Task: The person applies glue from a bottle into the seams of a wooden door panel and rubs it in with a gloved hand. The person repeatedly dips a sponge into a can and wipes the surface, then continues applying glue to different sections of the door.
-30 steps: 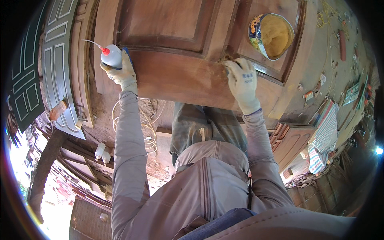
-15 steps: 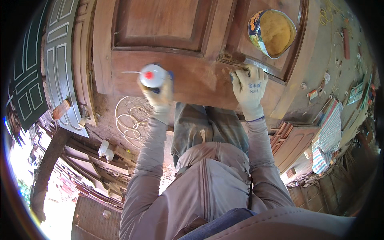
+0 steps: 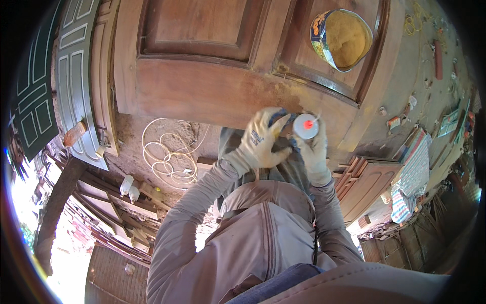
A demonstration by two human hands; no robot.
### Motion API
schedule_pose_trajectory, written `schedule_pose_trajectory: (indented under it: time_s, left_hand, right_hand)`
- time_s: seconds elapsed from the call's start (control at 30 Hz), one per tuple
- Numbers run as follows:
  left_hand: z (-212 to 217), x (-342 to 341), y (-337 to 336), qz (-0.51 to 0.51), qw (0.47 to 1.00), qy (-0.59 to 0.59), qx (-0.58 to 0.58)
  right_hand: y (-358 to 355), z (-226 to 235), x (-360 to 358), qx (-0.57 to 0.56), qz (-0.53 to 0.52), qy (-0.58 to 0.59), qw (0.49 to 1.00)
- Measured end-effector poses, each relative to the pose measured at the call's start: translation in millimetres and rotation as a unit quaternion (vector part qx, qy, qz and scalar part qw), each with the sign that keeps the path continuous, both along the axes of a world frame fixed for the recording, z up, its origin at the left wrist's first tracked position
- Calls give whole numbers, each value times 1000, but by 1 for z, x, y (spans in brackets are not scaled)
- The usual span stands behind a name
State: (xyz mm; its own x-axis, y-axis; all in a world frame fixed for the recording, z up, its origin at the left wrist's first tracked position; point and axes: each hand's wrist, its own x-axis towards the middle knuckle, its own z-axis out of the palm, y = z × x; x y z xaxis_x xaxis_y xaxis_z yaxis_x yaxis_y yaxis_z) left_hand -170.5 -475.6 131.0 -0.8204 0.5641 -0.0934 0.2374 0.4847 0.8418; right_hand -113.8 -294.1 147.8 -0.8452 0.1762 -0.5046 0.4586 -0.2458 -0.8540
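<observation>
A white glue-type bottle (image 3: 305,133) with a red nozzle base points its top upward, just past the near edge of the brown wooden door (image 3: 192,86). My right hand (image 3: 316,157), in a pale work glove, is wrapped round that bottle. Beside it on the left, my gloved left hand (image 3: 260,142) has its fingers and thumb apart, with nothing seen in it. Its fingertips are close to the bottle; whether they touch it I cannot tell. A powdery tan patch (image 3: 288,93) marks the door's bottom rail near a panel corner.
A cut-open container (image 3: 348,43) of tan powder stands on the door's right panel. A coiled pale hose (image 3: 169,157) lies on the ground at left. Painted doors (image 3: 76,86) lean farther left, and a smaller brown panel (image 3: 372,187) lies at right.
The bottle has passed from my left hand to my right. My left hand has moved right and opened; my right hand has come back from the door surface toward me.
</observation>
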Motion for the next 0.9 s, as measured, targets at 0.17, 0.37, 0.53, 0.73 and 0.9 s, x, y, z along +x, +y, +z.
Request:
schedule_pose_trajectory:
  time_s: [0.17,0.37,0.53,0.73,0.9]
  left_hand:
    - [-2,-62,4,47,957,130,-254]
    - [8,-93,24,-128,899,64,-415]
    - [24,-79,33,-115,900,36,-420]
    - [37,-79,29,-91,901,-52,-420]
    - [17,-71,36,-116,879,-72,-457]
  right_hand:
    - [24,6,-8,95,-63,-4,994]
    - [21,19,-12,82,-51,-13,995]
    - [19,19,-6,66,-42,-12,997]
    - [21,19,-8,102,-53,-32,993]
    - [23,16,-9,141,-44,-35,988]
